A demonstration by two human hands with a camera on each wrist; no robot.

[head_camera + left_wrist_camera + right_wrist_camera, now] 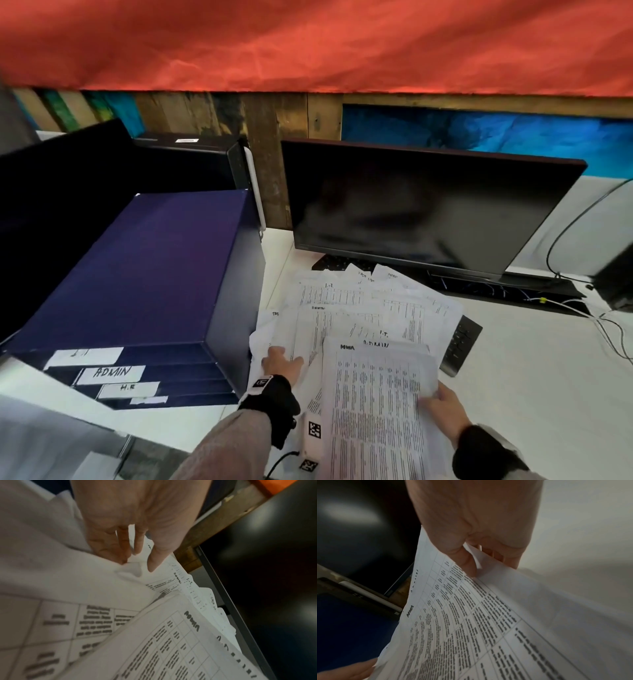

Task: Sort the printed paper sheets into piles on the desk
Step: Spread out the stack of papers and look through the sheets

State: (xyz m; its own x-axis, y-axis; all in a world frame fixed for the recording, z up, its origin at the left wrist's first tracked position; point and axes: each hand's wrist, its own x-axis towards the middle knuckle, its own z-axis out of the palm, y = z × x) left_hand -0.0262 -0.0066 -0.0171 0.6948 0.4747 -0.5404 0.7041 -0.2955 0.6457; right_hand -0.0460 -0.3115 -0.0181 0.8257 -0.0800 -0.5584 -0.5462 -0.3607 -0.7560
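Note:
A loose spread of printed paper sheets [359, 308] lies on the white desk [531, 394] in front of the monitor. My right hand [442, 406] [476, 568] pinches the right edge of a sheet headed ADMIN [373, 411] [471, 628], thumb on top and fingers beneath, holding it raised over the spread. My left hand [281, 361] [137, 563] is at the left side of the spread. Its fingertips [152, 563] pinch up a wrinkle in a blank-backed sheet [68, 568] there.
A dark blue tray sorter [144, 274] with slot labels, one reading ADMIN [113, 373], stands at the left. A black monitor [428, 205] stands behind the papers, with a dark keyboard [459, 346] partly under them. Cables [603, 318] run at the right.

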